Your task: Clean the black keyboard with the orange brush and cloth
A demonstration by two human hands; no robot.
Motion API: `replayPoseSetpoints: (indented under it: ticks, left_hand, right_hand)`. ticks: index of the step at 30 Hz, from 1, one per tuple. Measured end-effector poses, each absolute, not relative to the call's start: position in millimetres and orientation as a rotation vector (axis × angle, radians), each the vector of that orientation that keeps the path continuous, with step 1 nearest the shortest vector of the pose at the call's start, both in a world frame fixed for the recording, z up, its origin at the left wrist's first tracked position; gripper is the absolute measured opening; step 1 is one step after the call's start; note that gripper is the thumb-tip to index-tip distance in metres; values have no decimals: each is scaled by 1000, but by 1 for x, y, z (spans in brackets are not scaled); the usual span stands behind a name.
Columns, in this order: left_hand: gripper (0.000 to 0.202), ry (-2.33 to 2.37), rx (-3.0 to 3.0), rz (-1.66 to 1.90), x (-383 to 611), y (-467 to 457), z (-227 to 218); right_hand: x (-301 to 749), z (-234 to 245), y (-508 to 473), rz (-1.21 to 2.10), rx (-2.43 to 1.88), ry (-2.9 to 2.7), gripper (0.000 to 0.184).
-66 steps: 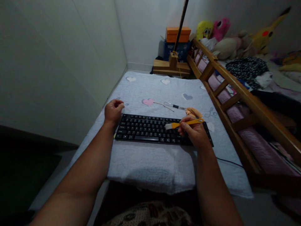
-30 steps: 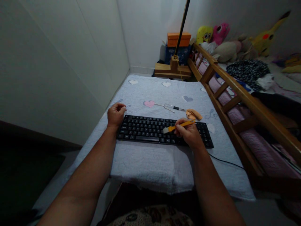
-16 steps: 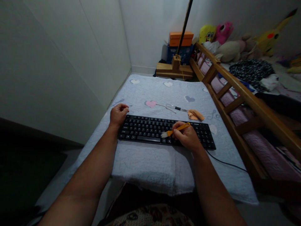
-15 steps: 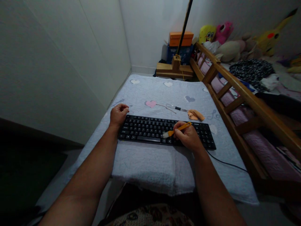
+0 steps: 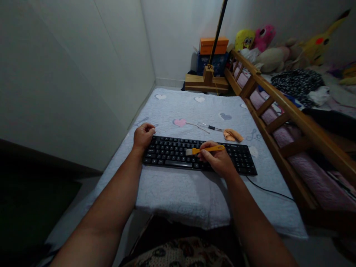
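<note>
A black keyboard [image 5: 178,163] lies across the cloth-covered table in front of me. My right hand [image 5: 215,157] pinches a pastry brush [image 5: 210,149] with a yellow handle, over the middle right of the keys. The brush points left, its pale bristles on or just above the keys; contact is hard to tell. At the keyboard's far left corner, my left hand [image 5: 144,136] rests with fingers curled together and nothing visible in them. Beyond the keyboard lie a thin metal tool with a black grip [image 5: 211,127] and a crumpled orange cloth [image 5: 233,135].
The light blue tablecloth [image 5: 172,193] has a heart pattern. A black cable [image 5: 269,190] runs from the keyboard to the right. A wooden bed rail [image 5: 294,118] borders the right side, a pale panel [image 5: 83,74] the left. Boxes [image 5: 214,46] and a wooden stand [image 5: 205,83] are behind.
My right hand has moved slightly left and away from me, carrying the brush to keys farther up the keyboard. The brush handle now lies more level. My left hand stays at the keyboard's left end.
</note>
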State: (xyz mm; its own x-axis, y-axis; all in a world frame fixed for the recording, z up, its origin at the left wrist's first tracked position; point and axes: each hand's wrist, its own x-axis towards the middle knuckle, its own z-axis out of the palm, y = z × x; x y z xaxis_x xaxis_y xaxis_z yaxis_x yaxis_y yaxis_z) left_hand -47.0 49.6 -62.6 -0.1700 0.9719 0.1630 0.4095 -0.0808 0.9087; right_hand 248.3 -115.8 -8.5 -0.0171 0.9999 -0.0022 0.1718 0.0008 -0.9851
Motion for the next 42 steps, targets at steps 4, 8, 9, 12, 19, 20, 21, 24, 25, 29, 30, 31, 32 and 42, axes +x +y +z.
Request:
replayPoseSetpoints:
  ticks: [4,8,9,12,19,20,21,24,25,29,30,31,32,42]
  left_hand:
    - [7,1608,1511,1231,-47,50,-63]
    - [5,1618,1515,1234,-46,50,-63]
    - [5,1615,1516,1235,-46,50,-63]
    - [4,1605,1513,1232,-45,50,-62]
    - [7,1632,1538,1202,-46,50,-61]
    - [7,1631,1548,1198,-46,50,-61]
    - [7,1626,1557,1196,-46,50,-61]
    - [8,1608,1562,1192,-47,51,-62]
    - [8,1605,1557,1192,-47,51,-63]
    - [8,1589,1557,1199,-46,52,-64]
    - [8,1585,1560,1200,-46,52,-64]
    - [8,1582,1563,1202,-46,52,-65]
    - [8,1580,1564,1204,-46,52,-65]
    - [10,1510,1584,1178,-43,54,-63]
  right_hand:
    - [231,-17,-111,1203,-1308,-1368,26]
    - [227,-21,-108,1193,-1317,-1436,24]
    - [228,-20,-108,1171,-1329,-1452,22]
    - [234,-16,-109,1056,-1400,-1492,16]
    - [262,-9,-111,748,-1571,-1520,6]
    - [267,-9,-112,737,-1580,-1501,5]
    - [270,-9,-112,742,-1588,-1474,4]
    - [279,-6,-114,849,-1568,-1385,14]
    - [280,-4,-115,901,-1543,-1371,17]
    - [279,16,-111,1116,-1413,-1435,25]
    - [277,22,-109,1168,-1382,-1462,27]
    - [274,27,-105,1221,-1355,-1494,27]
    - [271,31,-101,1255,-1338,-1520,27]
    - [241,19,-70,1400,-1373,-1647,21]
